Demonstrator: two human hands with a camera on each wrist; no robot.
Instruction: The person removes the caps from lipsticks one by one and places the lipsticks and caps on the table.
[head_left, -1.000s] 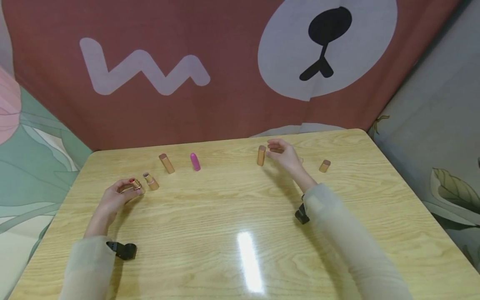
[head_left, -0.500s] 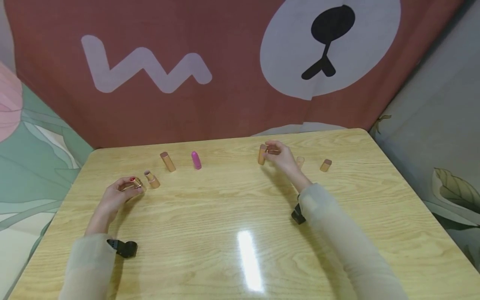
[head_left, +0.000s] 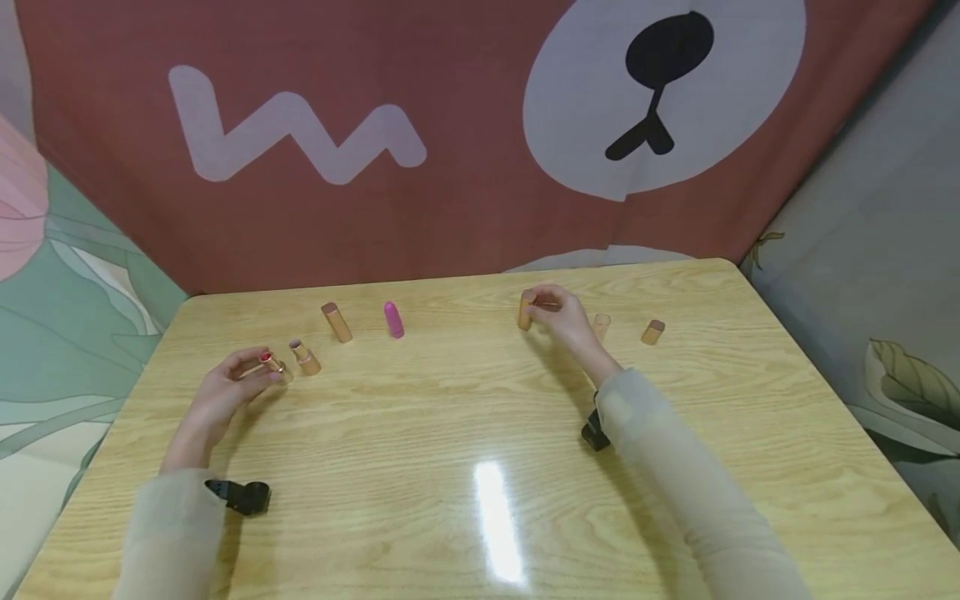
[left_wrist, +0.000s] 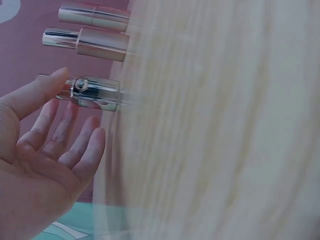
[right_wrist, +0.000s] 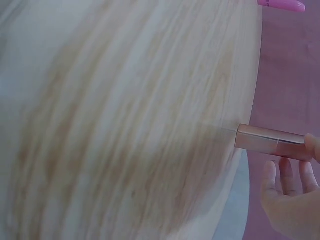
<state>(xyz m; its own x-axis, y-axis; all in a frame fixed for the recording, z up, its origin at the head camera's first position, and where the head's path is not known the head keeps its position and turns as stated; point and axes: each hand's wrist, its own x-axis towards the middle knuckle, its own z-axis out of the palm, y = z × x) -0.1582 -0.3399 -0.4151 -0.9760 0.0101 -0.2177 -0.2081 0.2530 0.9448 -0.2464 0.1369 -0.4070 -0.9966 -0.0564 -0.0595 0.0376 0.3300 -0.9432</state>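
Note:
An uncapped lipstick (head_left: 274, 365) with a red tip and shiny gold base stands at the far left. My left hand (head_left: 223, 392) is right beside it, thumb and fingers spread loosely around it. In the left wrist view the thumb (left_wrist: 37, 95) overlaps the upper part of the tube. My right hand (head_left: 564, 318) pinches the top of a capped rose-gold lipstick (head_left: 525, 312), upright at the back of the table. In the right wrist view its lower end is at the tabletop, with the other fingers (right_wrist: 286, 177) beside the tube.
Beside the left hand stands another open lipstick (head_left: 305, 358); behind it are a capped one (head_left: 337, 322) and a magenta one (head_left: 393, 320). A clear cap (head_left: 602, 326) and a short gold cap (head_left: 653, 332) stand right of the right hand. A red curtain (head_left: 450, 225) hangs behind the wooden table (head_left: 390, 467).
My right hand has come in to the capped lipstick and taken hold of its top. My left hand has eased slightly left, showing more of the red-tipped lipstick.

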